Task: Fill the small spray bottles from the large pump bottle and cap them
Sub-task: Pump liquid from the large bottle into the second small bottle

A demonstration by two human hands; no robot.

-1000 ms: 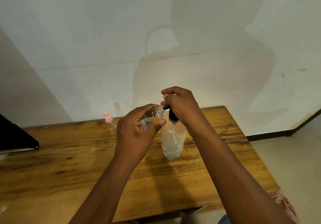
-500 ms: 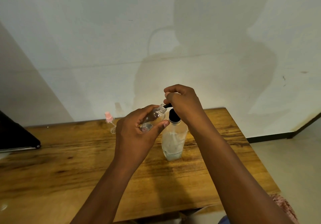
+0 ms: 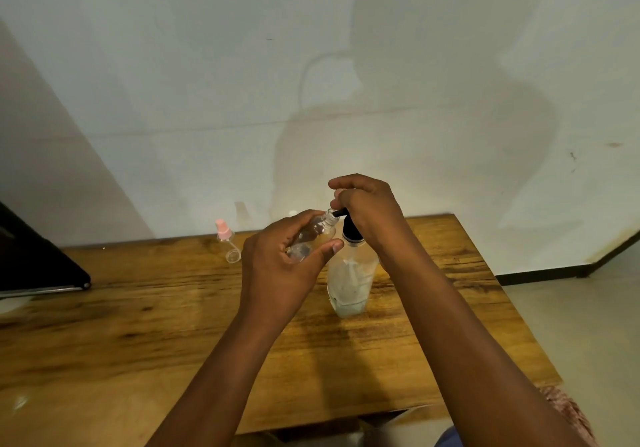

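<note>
Being held tilted in the left hand (image 3: pixel 277 266) is a small clear spray bottle (image 3: pixel 311 238), uncapped, its open neck pointing toward two o'clock. The bottle is being pinched between the thumb, lying along its near side, and the curled fingers behind it. Its mouth is being kept right at the tip of the black pump nozzle (image 3: pixel 337 213); whether the two are touching cannot be told.

The large pump bottle (image 3: pixel 351 282) is being left standing upright on the wooden surface (image 3: pixel 145 335), just at three o'clock from the left hand. Its body is clear, with a low level of pale liquid showing near the base. Its black pump head is being covered from above by the right hand (image 3: pixel 367 209), whose fingers are curled over the top of the pump; the exact contact under the palm is being hidden.

A second small clear bottle with a pink spray cap (image 3: pixel 227 240) is being seen at ten o'clock from the left hand, near the far edge of the surface, well apart from both hands; whether it is leaning or lying cannot be told.

A dark flat object (image 3: pixel 38 263) is being noted at the nine o'clock edge of the view.
</note>
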